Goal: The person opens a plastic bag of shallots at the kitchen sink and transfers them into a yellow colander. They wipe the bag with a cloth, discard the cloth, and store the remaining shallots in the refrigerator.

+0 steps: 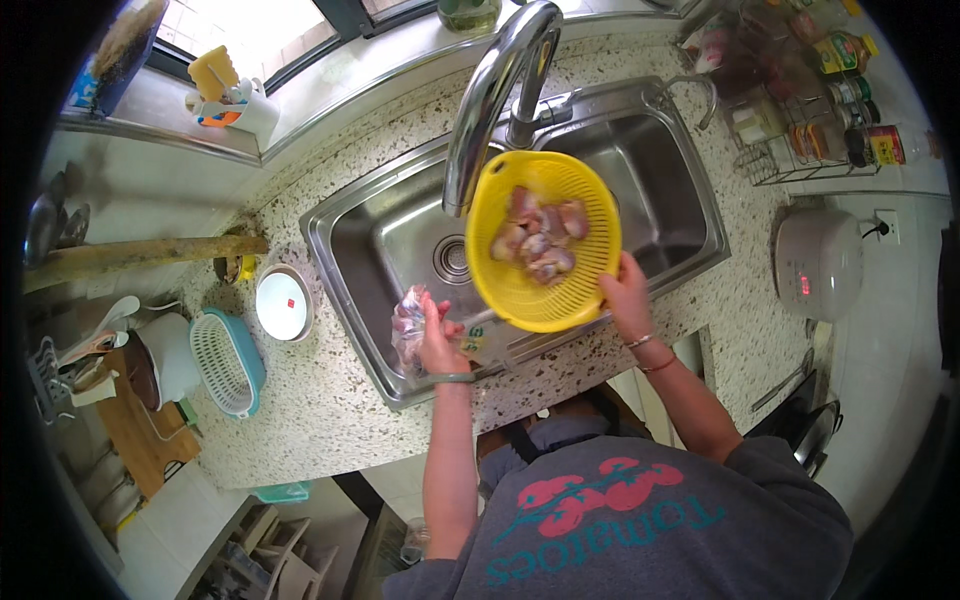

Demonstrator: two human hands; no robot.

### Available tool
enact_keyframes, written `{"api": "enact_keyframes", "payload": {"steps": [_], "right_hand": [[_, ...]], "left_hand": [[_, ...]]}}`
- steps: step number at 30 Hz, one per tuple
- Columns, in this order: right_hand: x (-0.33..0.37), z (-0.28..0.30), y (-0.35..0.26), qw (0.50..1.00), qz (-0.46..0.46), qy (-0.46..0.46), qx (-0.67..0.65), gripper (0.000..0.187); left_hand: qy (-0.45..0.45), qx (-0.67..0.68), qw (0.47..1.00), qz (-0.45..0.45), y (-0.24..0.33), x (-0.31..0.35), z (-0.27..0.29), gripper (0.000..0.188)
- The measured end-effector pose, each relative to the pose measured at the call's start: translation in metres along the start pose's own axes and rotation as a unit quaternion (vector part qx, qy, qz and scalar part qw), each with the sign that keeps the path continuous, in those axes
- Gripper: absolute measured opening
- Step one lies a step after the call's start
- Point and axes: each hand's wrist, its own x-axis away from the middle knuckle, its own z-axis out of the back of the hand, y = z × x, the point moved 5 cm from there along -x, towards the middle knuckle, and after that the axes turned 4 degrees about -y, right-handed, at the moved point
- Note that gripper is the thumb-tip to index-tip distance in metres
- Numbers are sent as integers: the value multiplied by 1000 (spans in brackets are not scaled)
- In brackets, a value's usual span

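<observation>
My right hand point(627, 298) grips the near right rim of a yellow plastic colander point(540, 312), held over the divider of the double sink. Several pinkish-purple pieces of raw meat point(540, 240), which look like poultry gizzards, lie in the colander. My left hand point(440, 335) is closed on a clear plastic bag point(408, 325) with more such meat inside, above the near part of the left basin point(385, 250). The chrome faucet point(475, 110) arches over the sink, its spout end just left of the colander.
A white bowl point(284, 305) and a light-blue basket point(225, 365) stand left of the sink on the speckled counter point(330, 430). At the right are a white rice cooker point(818, 262) and a wire rack point(800, 165) with bottles and jars. A yellow sponge point(213, 73) sits by the window.
</observation>
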Motion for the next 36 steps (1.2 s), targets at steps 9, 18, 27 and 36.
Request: {"api": "enact_keyframes", "payload": {"steps": [9, 18, 27, 36], "right_hand": [[-76, 132, 46, 972, -5, 139, 188, 24], [-21, 107, 29, 996, 16, 89, 9, 28], [13, 52, 2, 1000, 16, 25, -3, 34], [12, 54, -1, 999, 32, 24, -9, 37]], "left_hand": [[-66, 43, 991, 108, -36, 6, -16, 31], [-89, -37, 994, 46, -54, 56, -103, 33], [-36, -61, 996, -59, -50, 71, -112, 27], [-28, -97, 994, -35, -51, 61, -105, 24]]}}
